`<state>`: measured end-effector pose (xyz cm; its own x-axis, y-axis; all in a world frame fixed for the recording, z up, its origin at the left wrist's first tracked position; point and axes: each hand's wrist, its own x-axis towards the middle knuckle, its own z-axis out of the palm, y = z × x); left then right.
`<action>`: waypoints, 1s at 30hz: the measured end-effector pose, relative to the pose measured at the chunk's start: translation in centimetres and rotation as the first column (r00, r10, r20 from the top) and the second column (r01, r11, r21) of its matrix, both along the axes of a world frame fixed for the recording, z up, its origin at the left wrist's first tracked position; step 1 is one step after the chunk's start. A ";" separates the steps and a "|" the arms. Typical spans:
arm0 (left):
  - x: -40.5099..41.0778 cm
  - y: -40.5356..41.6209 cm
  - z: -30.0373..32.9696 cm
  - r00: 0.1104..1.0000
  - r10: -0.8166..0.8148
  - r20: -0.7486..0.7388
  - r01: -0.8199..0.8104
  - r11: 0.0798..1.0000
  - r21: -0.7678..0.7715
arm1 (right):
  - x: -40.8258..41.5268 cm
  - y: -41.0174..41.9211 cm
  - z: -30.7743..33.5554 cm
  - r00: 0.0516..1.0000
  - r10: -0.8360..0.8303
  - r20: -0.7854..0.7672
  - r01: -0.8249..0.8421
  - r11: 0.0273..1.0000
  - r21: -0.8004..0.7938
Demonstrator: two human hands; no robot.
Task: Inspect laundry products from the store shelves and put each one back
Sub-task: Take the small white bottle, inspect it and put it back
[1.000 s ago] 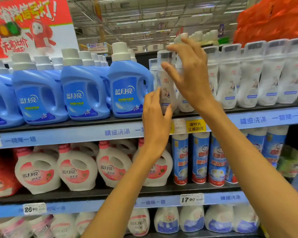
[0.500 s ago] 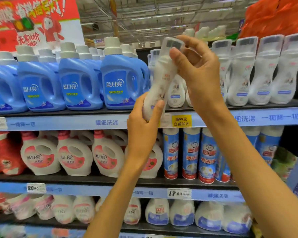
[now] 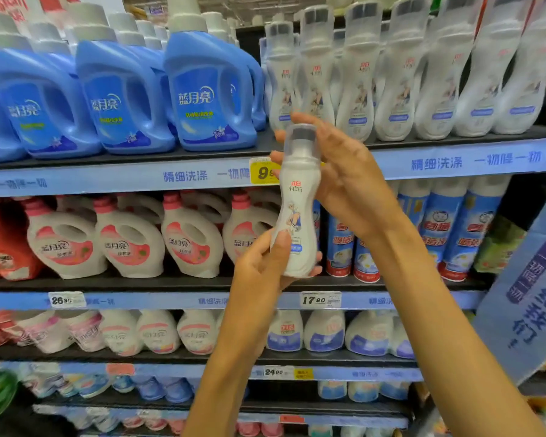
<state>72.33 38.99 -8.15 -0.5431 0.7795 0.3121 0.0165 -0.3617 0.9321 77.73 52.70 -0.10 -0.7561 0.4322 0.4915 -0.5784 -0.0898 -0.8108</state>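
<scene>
A slim white bottle (image 3: 298,200) with a clear cap and dark applicator stands upright in front of the shelves, its label facing me. My left hand (image 3: 262,263) grips its base, thumb on the front. My right hand (image 3: 344,175) holds its upper part from behind, fingers wrapped round the neck and cap. A row of the same white bottles (image 3: 401,80) stands on the top shelf (image 3: 454,160) behind, with a gap at the left end of that row.
Blue detergent jugs (image 3: 208,89) fill the top shelf's left side. White-and-pink jugs (image 3: 189,244) and blue spray cans (image 3: 435,228) stand on the second shelf. Lower shelves hold more pouches and bottles. A blue sign (image 3: 530,285) juts out at the right.
The white bottle has come off the top shelf and down toward me, turning from tilted to upright. Both hands have lowered with it, and the view has moved closer.
</scene>
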 end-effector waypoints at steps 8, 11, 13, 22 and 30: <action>-1.0 -1.3 -1.0 0.983 -0.112 0.145 0.109 0.994 0.026 | -0.5 -0.5 -1.1 0.994 0.092 -0.064 -0.100 0.988 -0.121; -1.3 -1.6 -1.7 0.950 -0.196 0.242 0.190 0.981 0.046 | -0.7 -0.9 -2.1 0.991 0.121 -0.050 -0.129 0.969 -0.212; -1.4 -1.7 -2.4 0.940 -0.213 0.266 0.219 0.976 0.006 | -0.5 -0.9 -3.0 0.994 0.104 -0.021 -0.106 0.972 -0.211; -1.2 -1.6 -4.3 0.997 0.059 0.051 -0.048 0.981 -0.187 | -0.7 -1.6 -5.8 0.998 -0.056 0.023 0.060 0.979 -0.195; -1.3 -2.7 -4.4 0.993 -0.033 0.116 0.050 0.987 -0.150 | -0.9 -2.6 -6.8 0.997 -0.083 0.008 0.081 0.931 -0.356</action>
